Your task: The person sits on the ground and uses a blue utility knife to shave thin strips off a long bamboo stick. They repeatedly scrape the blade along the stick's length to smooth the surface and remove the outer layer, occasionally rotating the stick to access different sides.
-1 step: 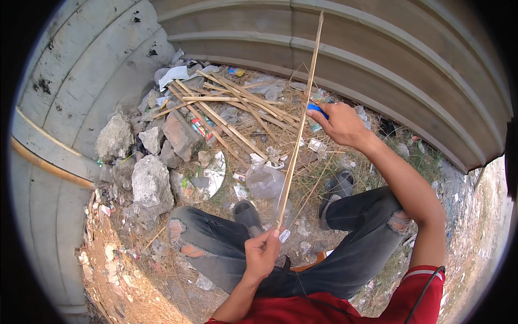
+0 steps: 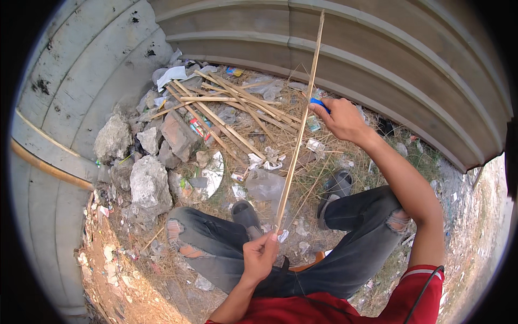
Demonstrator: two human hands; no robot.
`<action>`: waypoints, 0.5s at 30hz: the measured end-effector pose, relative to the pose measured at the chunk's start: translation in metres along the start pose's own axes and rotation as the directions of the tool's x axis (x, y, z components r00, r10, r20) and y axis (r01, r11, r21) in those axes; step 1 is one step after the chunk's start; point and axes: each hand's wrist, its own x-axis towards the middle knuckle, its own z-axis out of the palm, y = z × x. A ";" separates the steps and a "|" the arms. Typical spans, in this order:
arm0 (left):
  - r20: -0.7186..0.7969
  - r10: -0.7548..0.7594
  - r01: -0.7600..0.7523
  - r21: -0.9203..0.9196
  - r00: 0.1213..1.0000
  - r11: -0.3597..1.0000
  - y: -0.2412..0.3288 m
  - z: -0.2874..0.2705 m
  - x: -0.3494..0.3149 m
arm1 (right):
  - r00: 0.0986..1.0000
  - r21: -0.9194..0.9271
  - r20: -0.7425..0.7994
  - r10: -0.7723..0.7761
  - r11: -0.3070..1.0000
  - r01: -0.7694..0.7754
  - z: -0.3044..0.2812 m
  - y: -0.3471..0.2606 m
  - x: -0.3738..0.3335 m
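Note:
A long, thin split wooden strip, perhaps bamboo (image 2: 295, 152), slants up and away from me, its far tip in front of the metal wall. My left hand (image 2: 260, 258) pinches the near end between thumb and fingers, above my lap. Farther along, my right hand (image 2: 344, 121) is closed around a blue-handled tool (image 2: 320, 103) and held against the strip's right side. The tool's blade or working end cannot be made out. Beyond the strip, several similar sticks (image 2: 237, 99) lie crossed in a loose pile on the ground.
Corrugated metal walls (image 2: 377, 59) close off the far side and the left. Broken rocks (image 2: 148, 181) are heaped at the left. Plastic scraps, a crumpled clear bag (image 2: 264, 183) and dry grass litter the ground around my sandals (image 2: 339, 186).
My right hand and the blue-handled tool have shifted slightly up along the strip, away from me. My left hand stays on the near end.

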 end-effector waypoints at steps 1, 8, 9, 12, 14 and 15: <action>0.010 -0.018 0.017 0.049 1.000 0.999 -0.009 -0.015 -0.015 | 0.997 0.019 -0.063 0.040 0.999 -0.039 -0.005 0.014 0.005; -0.087 -0.302 0.311 0.406 0.949 0.859 -0.027 -0.109 -0.105 | 0.822 0.099 -0.312 0.476 0.877 -0.471 -0.043 0.148 0.018; -0.074 -0.310 0.313 0.400 0.948 0.862 -0.027 -0.116 -0.113 | 0.799 0.091 -0.341 0.495 0.864 -0.496 -0.045 0.164 0.018; -0.044 -0.335 0.328 0.360 0.941 0.874 -0.034 -0.137 -0.130 | 0.753 0.062 -0.441 0.489 0.853 -0.518 -0.046 0.221 0.023; -0.055 -0.353 0.352 0.313 0.934 0.882 -0.034 -0.147 -0.143 | 0.715 0.279 -0.425 0.555 0.832 -0.480 -0.049 0.219 0.030; -0.040 -0.317 0.313 0.324 0.947 0.893 -0.037 -0.150 -0.143 | 0.698 0.494 -0.347 0.626 0.755 -0.431 -0.053 0.218 0.035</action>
